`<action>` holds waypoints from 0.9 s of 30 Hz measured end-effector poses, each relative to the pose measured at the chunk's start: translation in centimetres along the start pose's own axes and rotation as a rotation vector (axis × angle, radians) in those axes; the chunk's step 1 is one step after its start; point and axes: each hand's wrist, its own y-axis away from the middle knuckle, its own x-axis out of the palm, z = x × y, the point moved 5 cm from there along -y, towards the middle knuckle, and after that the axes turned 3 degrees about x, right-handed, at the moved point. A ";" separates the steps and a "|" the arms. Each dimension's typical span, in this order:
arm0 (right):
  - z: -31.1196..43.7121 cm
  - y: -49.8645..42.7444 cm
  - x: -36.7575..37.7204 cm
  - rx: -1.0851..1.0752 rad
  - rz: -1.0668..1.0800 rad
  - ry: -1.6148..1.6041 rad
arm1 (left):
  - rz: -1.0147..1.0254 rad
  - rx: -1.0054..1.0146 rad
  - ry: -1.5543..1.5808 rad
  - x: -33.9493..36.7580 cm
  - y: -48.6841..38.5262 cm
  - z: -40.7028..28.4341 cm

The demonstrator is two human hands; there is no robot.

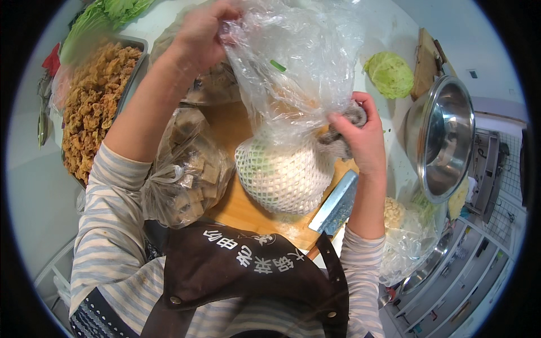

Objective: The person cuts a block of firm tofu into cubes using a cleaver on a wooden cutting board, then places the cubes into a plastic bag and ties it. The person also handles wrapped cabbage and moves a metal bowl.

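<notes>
My left hand [203, 36] grips the upper left edge of a crumpled clear plastic bag [296, 50]. Lower on the bag's right side, my right hand [365, 137] holds a grey cloth [338, 143], its thumb against the plastic. Below the bag, a pale green-white vegetable in a white foam net [283, 177] rests on a wooden cutting board [228, 207]; the bag hides its top. A cleaver [334, 205] lies beside it, partly behind my right forearm. Left of the net sits a knotted clear bag of brownish cubes [190, 181], perhaps tofu.
A metal tray of fried, battered pieces [97, 97] stands at left, with leafy greens [91, 25] beyond. At right are a cabbage head [389, 74], a wooden board [420, 63], nested steel bowls [450, 139] and a plastic bag with pale food [405, 241].
</notes>
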 end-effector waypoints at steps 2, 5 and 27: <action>-0.9 -0.9 -1.0 0.125 0.037 -0.171 | -0.104 -0.059 0.427 0.2 -0.1 0.5; -1.9 -2.8 -0.5 0.166 0.081 -0.512 | -0.210 -0.284 0.839 0.7 -0.3 3.1; -4.2 -9.7 6.6 0.417 0.106 -0.211 | -0.537 -0.238 -0.092 -10.7 2.8 8.8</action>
